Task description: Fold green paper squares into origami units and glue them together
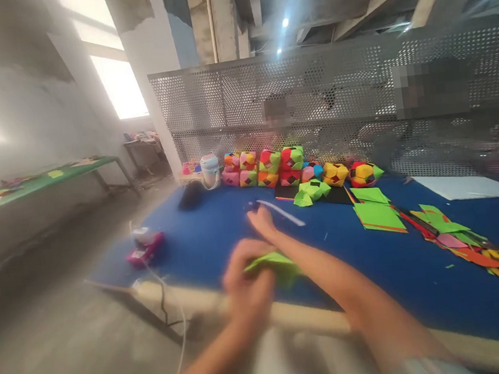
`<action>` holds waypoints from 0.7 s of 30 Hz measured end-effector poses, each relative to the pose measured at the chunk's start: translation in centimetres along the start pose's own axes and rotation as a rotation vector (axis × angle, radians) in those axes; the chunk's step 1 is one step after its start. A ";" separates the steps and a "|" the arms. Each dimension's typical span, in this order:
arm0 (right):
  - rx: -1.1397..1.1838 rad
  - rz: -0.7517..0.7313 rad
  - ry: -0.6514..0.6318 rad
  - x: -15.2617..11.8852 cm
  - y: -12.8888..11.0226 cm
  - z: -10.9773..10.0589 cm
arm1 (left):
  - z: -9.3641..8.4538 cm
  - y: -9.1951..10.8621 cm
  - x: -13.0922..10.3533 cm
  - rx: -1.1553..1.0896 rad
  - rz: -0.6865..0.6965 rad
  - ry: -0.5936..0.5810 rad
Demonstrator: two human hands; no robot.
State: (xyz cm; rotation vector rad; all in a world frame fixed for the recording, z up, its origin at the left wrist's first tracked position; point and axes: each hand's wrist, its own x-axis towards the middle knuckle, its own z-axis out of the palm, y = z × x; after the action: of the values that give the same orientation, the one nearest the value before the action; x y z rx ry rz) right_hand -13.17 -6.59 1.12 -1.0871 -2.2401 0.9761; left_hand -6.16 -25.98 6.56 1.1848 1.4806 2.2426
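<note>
Near the front edge of the table, my left hand [249, 280] has its fingers closed around a bright green folded sheet [276, 265], its shape blurred by motion. My right hand [261, 220] reaches over the blue tabletop, fingers pinched at a small dark item [253, 205] too smeared to name. A narrow white strip [282, 212] lies beside that hand, running to the right. My right forearm passes just right of the green sheet and covers part of the table.
Several colourful faceted balls [269, 161] line the back by a perforated metal screen [332, 81]. Green sheets [379, 217] and colourful strips [467, 240] lie at right. A pink device [146, 250] with a cord sits at left, a white-blue container [210, 170] behind. People are beyond the screen.
</note>
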 end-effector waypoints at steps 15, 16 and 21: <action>0.274 -0.041 0.069 -6.5 9.7 -17.1 | 7.2 -11.7 15.0 -0.163 -0.556 0.176; 0.279 -0.034 0.075 -6.7 10.2 -17.6 | 7.7 -12.6 14.3 -0.144 -0.593 0.123; 0.215 -0.019 0.062 -8.1 11.7 -18.6 | 8.4 -14.6 11.2 -0.020 -0.629 -0.079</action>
State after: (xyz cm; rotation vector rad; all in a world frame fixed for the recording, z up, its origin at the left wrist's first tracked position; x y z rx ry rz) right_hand 9.37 -0.64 3.37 -0.9851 -2.0384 1.1297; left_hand -11.18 -7.11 1.41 0.6573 1.5218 1.7555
